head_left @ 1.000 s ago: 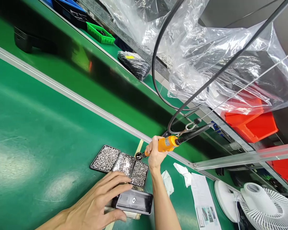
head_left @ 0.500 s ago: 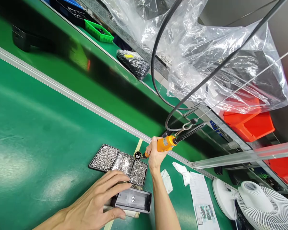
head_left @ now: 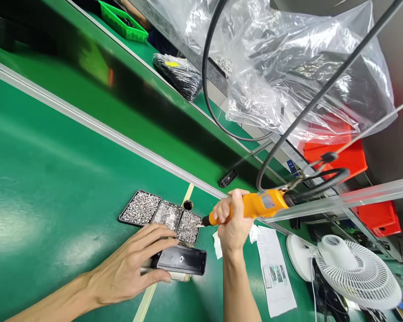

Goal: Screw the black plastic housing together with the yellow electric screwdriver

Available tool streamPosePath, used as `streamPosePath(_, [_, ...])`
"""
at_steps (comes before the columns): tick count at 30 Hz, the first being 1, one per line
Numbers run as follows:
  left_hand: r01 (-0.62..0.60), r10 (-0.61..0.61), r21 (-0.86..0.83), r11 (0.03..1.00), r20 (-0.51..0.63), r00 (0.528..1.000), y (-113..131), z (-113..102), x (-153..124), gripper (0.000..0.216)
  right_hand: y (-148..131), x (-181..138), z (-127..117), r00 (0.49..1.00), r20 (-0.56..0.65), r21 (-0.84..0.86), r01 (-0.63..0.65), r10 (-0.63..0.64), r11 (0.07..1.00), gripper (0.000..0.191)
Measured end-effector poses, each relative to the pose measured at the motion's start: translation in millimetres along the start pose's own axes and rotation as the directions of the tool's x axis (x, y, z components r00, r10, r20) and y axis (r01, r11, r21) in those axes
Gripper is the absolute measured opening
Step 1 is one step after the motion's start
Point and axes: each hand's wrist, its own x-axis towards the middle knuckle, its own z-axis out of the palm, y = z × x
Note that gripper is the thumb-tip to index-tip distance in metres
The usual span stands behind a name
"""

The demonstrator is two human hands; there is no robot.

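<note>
My left hand [head_left: 134, 268] grips a flat black rectangular part [head_left: 181, 260] by its near end, holding it down on the green bench. My right hand [head_left: 233, 219] is wrapped round an orange electric screwdriver [head_left: 255, 205], its tip pointing left just above the rightmost compartment of a black screw tray [head_left: 161, 215]. The tray holds three compartments of small silver screws and washers. A black cable [head_left: 289, 129] runs up from the screwdriver's rear. A small black ring [head_left: 188, 205] lies just behind the tray.
White cloth scraps [head_left: 218, 243] and a printed sheet [head_left: 275, 277] lie to the right. A white fan [head_left: 356, 273] stands at far right. Clear plastic sheeting [head_left: 289, 67], red bins [head_left: 342, 158] and a green bin [head_left: 122, 24] line the back shelf. A small black part [head_left: 227, 178] sits on the conveyor.
My right hand has carried the screwdriver right and down, off the black ring, so the tip now hangs over the tray's right compartment. The left hand has kept its hold on the black part.
</note>
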Motion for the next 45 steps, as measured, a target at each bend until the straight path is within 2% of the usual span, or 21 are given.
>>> streamPosePath(3, [0.005, -0.005, -0.023, 1.0, -0.004, 1.0, 1.0, -1.4, 1.4, 0.054, -25.4, -26.4, -6.9, 0.998, 0.056, 0.036, -0.042, 0.04, 0.998, 0.023])
streamPosePath(5, [0.007, -0.007, -0.026, 1.0, -0.004, 1.0, 1.5, -2.4, 2.2, 0.054, -30.4, -43.5, -11.0, 0.994, 0.098, 0.049, -0.058, 0.053, 0.997, 0.02])
streamPosePath(11, [0.033, -0.033, -0.047, 0.998, 0.001, 0.999, 3.6, -5.1, 3.5, 0.052, -9.6, -73.1, -18.4, 0.989, 0.136, 0.024, -0.055, 0.051, 0.998, 0.018])
streamPosePath(16, [0.025, -0.025, -0.056, 0.998, -0.006, 1.0, 4.1, -4.8, 5.0, 0.051, 2.1, -77.6, -20.4, 0.99, 0.135, 0.023, -0.054, 0.05, 0.998, 0.017])
streamPosePath(22, [0.042, -0.042, -0.06, 0.997, -0.006, 0.999, 6.6, -4.8, 5.2, 0.052, 5.8, -79.4, -22.6, 0.989, 0.129, -0.039, -0.064, 0.069, 0.997, 0.02])
streamPosePath(27, [0.019, -0.021, -0.059, 0.998, -0.04, 0.999, 8.8, -6.2, 6.0, 0.052, 6.6, -83.5, -22.9, 0.988, 0.142, -0.02, -0.051, 0.053, 0.999, 0.015])
streamPosePath(33, [0.015, -0.015, -0.047, 0.999, 0.002, 1.0, 8.2, -4.0, 5.4, 0.058, 9.7, -86.4, -22.1, 0.985, 0.164, -0.034, -0.041, 0.046, 0.999, 0.008])
streamPosePath(39, [0.059, -0.058, -0.035, 0.998, 0.041, 0.997, 9.9, -4.7, 5.3, 0.056, 9.9, -91.7, -21.2, 0.978, 0.204, 0.008, -0.039, 0.037, 0.999, 0.023])
streamPosePath(45, [0.099, -0.097, -0.043, 0.994, 0.038, 0.995, 14.7, -4.9, 10.7, 0.046, 13.7, -95.6, -17.8, 0.974, 0.22, 0.016, -0.051, 0.046, 0.999, 0.027])
